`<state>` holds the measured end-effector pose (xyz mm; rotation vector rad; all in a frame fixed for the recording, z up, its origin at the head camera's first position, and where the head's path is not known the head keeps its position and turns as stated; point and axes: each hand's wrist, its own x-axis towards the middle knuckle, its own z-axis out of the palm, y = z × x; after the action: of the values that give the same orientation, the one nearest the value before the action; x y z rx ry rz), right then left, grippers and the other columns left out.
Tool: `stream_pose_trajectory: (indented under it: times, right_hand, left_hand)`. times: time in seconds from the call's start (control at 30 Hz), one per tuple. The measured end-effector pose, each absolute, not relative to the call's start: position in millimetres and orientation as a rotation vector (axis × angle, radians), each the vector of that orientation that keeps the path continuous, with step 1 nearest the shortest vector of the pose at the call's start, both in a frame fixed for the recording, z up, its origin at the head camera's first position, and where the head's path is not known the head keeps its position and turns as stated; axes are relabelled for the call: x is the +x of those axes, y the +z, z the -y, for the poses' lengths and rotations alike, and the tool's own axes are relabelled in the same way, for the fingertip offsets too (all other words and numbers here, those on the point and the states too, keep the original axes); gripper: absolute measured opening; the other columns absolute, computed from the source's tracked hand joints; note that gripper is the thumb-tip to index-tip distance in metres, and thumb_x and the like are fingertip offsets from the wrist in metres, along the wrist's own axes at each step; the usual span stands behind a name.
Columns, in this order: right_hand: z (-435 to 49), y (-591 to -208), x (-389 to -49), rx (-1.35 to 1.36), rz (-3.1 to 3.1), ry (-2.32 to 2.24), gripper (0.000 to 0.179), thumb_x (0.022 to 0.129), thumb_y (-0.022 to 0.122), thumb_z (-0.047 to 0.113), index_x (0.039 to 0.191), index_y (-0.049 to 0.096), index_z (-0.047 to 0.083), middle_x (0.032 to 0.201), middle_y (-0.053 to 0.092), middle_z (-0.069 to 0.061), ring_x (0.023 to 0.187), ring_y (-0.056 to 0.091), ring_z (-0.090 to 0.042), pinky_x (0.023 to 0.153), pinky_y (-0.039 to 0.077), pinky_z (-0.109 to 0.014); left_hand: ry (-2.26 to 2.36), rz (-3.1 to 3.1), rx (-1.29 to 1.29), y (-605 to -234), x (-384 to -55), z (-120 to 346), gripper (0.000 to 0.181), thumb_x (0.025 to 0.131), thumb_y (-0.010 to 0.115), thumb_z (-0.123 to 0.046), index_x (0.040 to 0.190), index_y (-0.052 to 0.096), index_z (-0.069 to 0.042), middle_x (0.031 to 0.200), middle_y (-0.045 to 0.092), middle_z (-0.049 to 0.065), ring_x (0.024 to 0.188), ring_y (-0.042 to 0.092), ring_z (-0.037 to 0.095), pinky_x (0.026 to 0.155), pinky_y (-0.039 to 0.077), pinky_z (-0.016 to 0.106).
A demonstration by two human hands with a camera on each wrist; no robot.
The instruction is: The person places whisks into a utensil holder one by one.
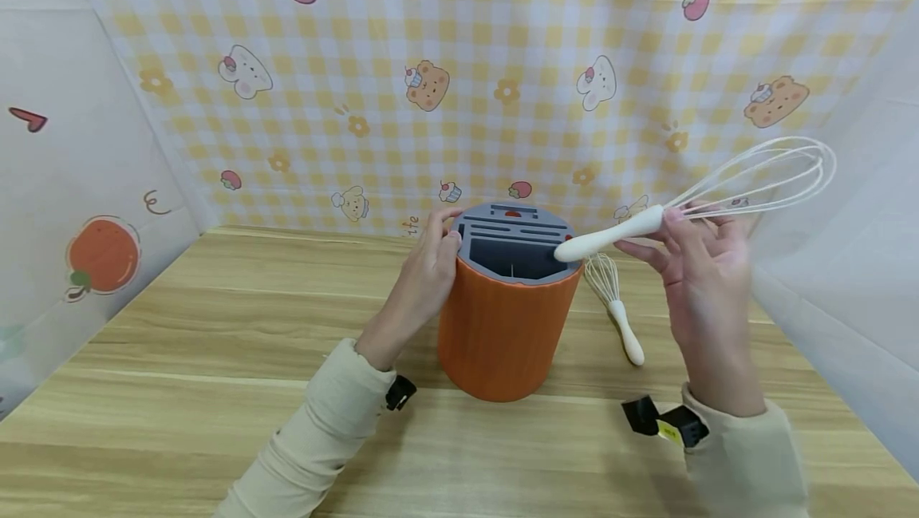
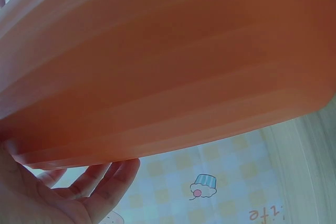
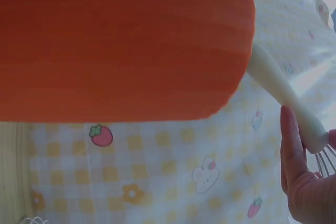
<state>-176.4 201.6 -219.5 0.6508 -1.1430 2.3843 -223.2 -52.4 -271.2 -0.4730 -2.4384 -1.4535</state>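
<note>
An orange round utensil holder (image 1: 506, 334) with a grey slotted top stands upright on the wooden table. My left hand (image 1: 427, 266) grips its upper left side, thumb near the rim and fingers around the back; the left wrist view shows those fingers (image 2: 113, 184) against the orange wall (image 2: 173, 72). In my right hand (image 1: 704, 270) a white whisk (image 1: 610, 239) is pinched where handle meets wires. Its handle end lies over the right rim of the large front compartment (image 1: 517, 255), wires pointing up and right. The right wrist view shows the whisk handle (image 3: 275, 80) beside the holder.
A second, smaller whisk (image 1: 619, 314) lies on the table right of the holder, its wires toward the back. Behind stands a yellow-checked cloth (image 1: 495, 127) with cartoon prints. White cloth walls (image 1: 847, 262) flank the wooden table (image 1: 215, 358).
</note>
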Motion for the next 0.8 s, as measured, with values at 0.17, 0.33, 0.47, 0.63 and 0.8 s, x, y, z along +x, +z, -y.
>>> stream_pose_trajectory:
  times: [0.17, 0.33, 0.47, 0.63, 0.8]
  right_hand:
    - [-181, -223, -171, 0.590, 1.292, 2.295, 0.033, 0.089, 0.052, -0.006, 0.118, 0.038, 0.002, 0.091, 0.061, -0.013, 0.080, 0.067, -0.025, 0.069, 0.055, -0.041]
    - [-161, -230, -168, 0.502, 1.537, 2.157, 0.038, 0.086, 0.056, -0.005, 0.118, 0.038, 0.006, 0.097, 0.061, -0.010, 0.086, 0.066, -0.019, 0.072, 0.055, -0.036]
    - [-146, -234, -166, 0.515, 1.657, 2.046, 0.043, 0.083, 0.059, -0.009, 0.116, 0.038, 0.010, 0.099, 0.061, -0.006, 0.088, 0.065, -0.015, 0.075, 0.054, -0.027]
    - [-133, -241, -163, 0.572, 1.785, 1.900, 0.043, 0.080, 0.061, -0.012, 0.112, 0.040, 0.010, 0.097, 0.064, 0.000, 0.089, 0.065, -0.010, 0.078, 0.051, -0.021]
    - [-128, -247, -160, 0.611, 2.046, 1.506, 0.049, 0.081, 0.066, -0.001, 0.123, 0.041, -0.001, 0.103, 0.065, -0.008, 0.093, 0.063, -0.007, 0.077, 0.048, -0.015]
  left_hand:
    - [-1.451, 2.433, -0.473, -271, -224, 52, 0.042, 0.096, 0.023, -0.032, 0.136, 0.033, -0.024, 0.102, 0.046, 0.006, 0.096, 0.047, 0.023, 0.080, 0.040, 0.041]
    - [-1.462, 2.430, -0.469, -271, -223, 52, 0.042, 0.096, 0.023, -0.032, 0.136, 0.033, -0.025, 0.106, 0.048, 0.005, 0.099, 0.047, 0.022, 0.084, 0.041, 0.042]
    - [-1.464, 2.430, -0.467, -271, -223, 52, 0.042, 0.097, 0.023, -0.032, 0.136, 0.034, -0.025, 0.112, 0.048, 0.004, 0.103, 0.047, 0.022, 0.087, 0.041, 0.044]
    - [-1.454, 2.430, -0.475, -270, -223, 52, 0.042, 0.097, 0.023, -0.032, 0.136, 0.033, -0.023, 0.115, 0.048, 0.005, 0.105, 0.046, 0.023, 0.089, 0.040, 0.045]
    - [-1.457, 2.432, -0.481, -270, -223, 52, 0.042, 0.097, 0.023, -0.032, 0.137, 0.033, -0.023, 0.118, 0.047, 0.005, 0.107, 0.046, 0.023, 0.091, 0.040, 0.045]
